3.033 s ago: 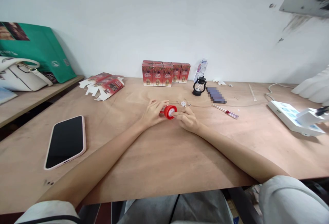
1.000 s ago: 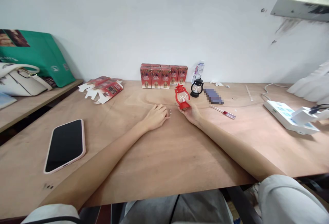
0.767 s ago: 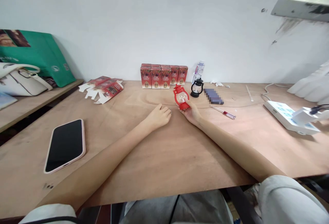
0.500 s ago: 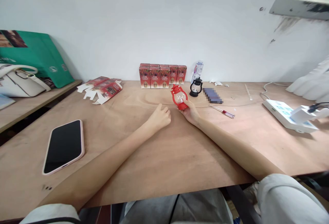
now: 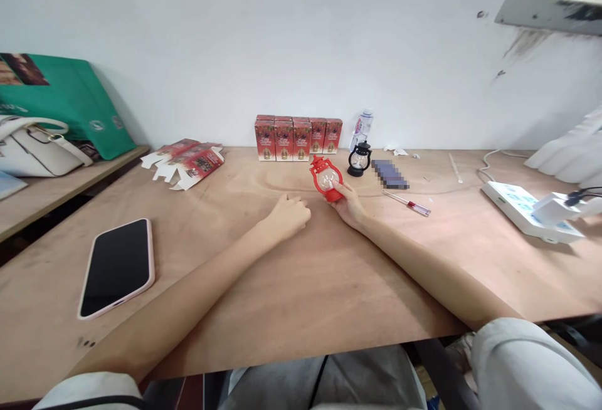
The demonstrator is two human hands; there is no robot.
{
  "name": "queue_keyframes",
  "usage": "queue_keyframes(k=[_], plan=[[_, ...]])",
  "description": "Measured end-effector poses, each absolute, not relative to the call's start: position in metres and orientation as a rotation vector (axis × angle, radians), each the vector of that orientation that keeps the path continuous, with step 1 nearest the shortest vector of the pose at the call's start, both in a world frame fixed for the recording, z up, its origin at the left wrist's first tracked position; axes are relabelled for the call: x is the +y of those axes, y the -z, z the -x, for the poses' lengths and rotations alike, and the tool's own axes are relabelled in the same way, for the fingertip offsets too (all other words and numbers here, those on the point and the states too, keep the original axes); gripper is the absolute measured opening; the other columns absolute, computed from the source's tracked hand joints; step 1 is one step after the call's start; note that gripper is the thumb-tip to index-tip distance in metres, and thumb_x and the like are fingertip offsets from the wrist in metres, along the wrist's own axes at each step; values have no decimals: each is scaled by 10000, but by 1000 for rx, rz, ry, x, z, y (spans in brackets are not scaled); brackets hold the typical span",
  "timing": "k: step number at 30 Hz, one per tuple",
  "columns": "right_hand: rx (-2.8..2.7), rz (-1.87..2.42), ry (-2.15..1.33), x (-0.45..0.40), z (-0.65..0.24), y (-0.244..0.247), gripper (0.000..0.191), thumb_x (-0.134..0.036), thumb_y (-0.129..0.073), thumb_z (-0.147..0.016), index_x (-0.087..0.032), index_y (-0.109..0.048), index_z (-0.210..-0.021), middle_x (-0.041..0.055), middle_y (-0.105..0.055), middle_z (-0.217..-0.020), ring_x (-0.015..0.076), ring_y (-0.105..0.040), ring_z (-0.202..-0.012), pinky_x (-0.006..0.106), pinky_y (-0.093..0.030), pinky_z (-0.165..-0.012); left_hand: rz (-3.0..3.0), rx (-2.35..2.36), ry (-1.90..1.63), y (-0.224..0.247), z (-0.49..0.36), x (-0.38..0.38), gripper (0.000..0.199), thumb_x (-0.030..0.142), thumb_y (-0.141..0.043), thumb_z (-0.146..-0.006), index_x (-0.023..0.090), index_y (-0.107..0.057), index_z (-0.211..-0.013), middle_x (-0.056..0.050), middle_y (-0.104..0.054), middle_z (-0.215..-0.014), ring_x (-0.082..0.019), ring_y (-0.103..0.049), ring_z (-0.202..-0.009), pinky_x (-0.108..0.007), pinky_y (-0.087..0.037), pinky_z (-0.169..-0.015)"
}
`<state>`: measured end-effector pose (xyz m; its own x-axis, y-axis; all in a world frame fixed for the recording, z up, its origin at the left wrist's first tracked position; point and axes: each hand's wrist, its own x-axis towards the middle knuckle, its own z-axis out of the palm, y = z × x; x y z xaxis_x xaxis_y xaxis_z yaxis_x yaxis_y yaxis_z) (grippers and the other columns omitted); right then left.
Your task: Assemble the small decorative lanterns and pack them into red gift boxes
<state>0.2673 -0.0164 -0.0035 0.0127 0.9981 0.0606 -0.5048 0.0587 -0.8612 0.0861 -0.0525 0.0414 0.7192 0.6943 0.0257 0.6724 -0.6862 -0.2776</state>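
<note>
A small red lantern (image 5: 326,179) with a clear globe is held by its base in my right hand (image 5: 350,206), tilted to the left. My left hand (image 5: 289,214) rests on the wooden table (image 5: 282,297) just left of it, apart from the lantern. Its fingers are curled in, and whether they hold anything is hidden. Behind my right hand a black lantern (image 5: 359,160) of the same shape stands upright. To the right lies a screwdriver (image 5: 408,203) with a clear and red handle.
Several red boxes (image 5: 283,141) stand by the wall, a clear bottle (image 5: 362,128) to their right. Flattened cartons (image 5: 188,162) lie left, a phone (image 5: 117,269) nearer. A blurred dark rectangle (image 5: 390,173) lies behind the screwdriver; a power strip (image 5: 529,212) sits far right.
My left hand has shifted slightly left and its fingers are more curled. The red lantern in my right hand has tipped a little further left.
</note>
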Motion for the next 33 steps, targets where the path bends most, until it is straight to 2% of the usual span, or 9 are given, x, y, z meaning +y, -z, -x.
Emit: queue_keyframes(k=[6, 10, 13, 15, 20, 23, 27, 33], plan=[[-897, 768, -1323, -18, -264, 6, 391, -384, -848, -543, -218, -570, -761, -43, -622, -758, 105, -543, -679, 235, -470, -601, 2605, -966, -84, -39, -98, -60, 255, -18, -482, -821, 94, -711, -832, -164, -708, -834, -261, -642, -902, -424, -410, -813], [-918, 774, -1305, -19, -262, 6, 397, -383, -849, -539, -219, -579, -779, -40, -613, -760, 107, -538, -683, 237, -469, -596, 2650, -1023, -126, -42, -96, -57, 183, 37, -526, -801, 92, -693, -852, -165, -713, -876, -261, -644, -902, -412, -404, -819], [-913, 787, -1307, -20, -261, 5, 404, -377, -852, -531, -220, -577, -783, -38, -607, -773, 110, -540, -703, 234, -471, -591, 2772, -1203, -90, -49, -84, -47, 91, 147, -563, -773, 120, -644, -805, -132, -706, -886, -233, -642, -812, -355, -417, -740], [-914, 789, -1311, -20, -261, 5, 405, -376, -850, -535, -221, -574, -787, -34, -608, -792, 114, -545, -718, 237, -476, -598, 2903, -1374, 141, -56, -75, -39, 71, 207, -538, -787, 151, -578, -773, -73, -672, -787, -184, -601, -686, -303, -397, -644], [-977, 820, -1311, -22, -262, 4, 402, -406, -835, -564, -223, -557, -789, -34, -596, -768, 115, -551, -697, 228, -466, -567, 2962, -1831, 1290, -81, -58, -26, 103, 129, -393, -854, 194, -395, -774, 42, -485, -617, -95, -457, -549, -212, -340, -545], [-1020, 814, -1323, -27, -260, 3, 431, -466, -828, -567, -226, -550, -793, -48, -591, -741, 100, -541, -661, 194, -424, -497, 2791, -2137, 1819, -94, -56, -27, 144, 131, -338, -911, 206, -343, -788, 83, -347, -579, -56, -318, -448, -169, -266, -467], [-1025, 800, -1337, -37, -250, 3, 454, -530, -819, -570, -235, -546, -780, -52, -584, -715, 99, -536, -627, 198, -411, -456, 2688, -2254, 2125, -94, -57, -28, 180, 157, -332, -962, 209, -316, -790, 97, -299, -570, -29, -246, -394, -138, -183, -409], [-946, 824, -1325, -43, -240, 5, 476, -575, -817, -565, -233, -547, -756, -36, -578, -721, 113, -539, -641, 222, -430, -474, 2742, -2222, 2162, -82, -60, -25, 249, 228, -340, -1003, 204, -306, -757, 105, -291, -533, -17, -248, -365, -124, -151, -376]])
